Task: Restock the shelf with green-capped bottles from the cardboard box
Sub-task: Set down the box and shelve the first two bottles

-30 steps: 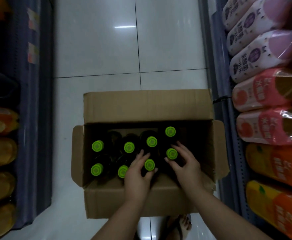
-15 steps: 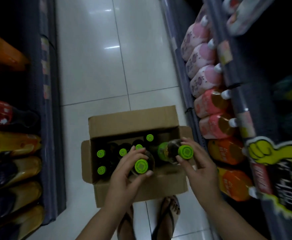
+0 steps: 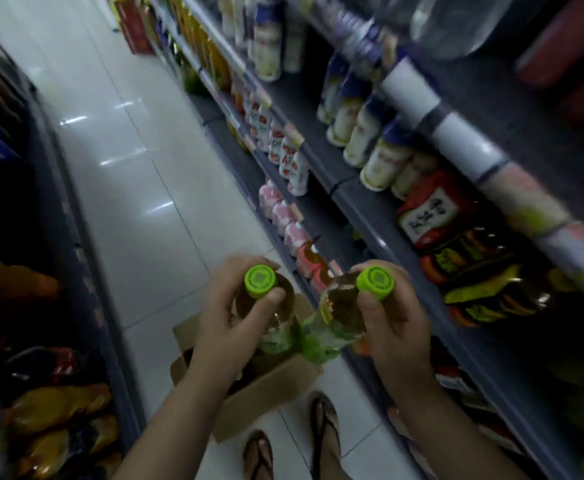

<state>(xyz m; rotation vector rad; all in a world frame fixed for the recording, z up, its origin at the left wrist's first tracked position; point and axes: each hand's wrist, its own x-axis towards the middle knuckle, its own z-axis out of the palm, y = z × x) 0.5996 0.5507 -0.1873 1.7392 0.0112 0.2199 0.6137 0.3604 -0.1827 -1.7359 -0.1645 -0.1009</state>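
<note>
I hold two green-capped bottles of amber drink above the open cardboard box on the floor. My left hand grips the neck of one bottle, which stands upright. My right hand grips the neck of the other bottle, tilted with its base toward the left one. The two bottles touch low down, at their green labels. The box's inside is mostly hidden behind my hands. The shelf with rows of drinks runs along my right.
A white tiled aisle stretches ahead. Another shelf unit with orange and red bottles lines the left. The right shelves carry pink, white and dark bottles on several levels. My sandalled feet stand just behind the box.
Both hands have lifted their bottles clear out of the box and up toward me. My view has swung up and right, bringing the upper right shelves into sight.
</note>
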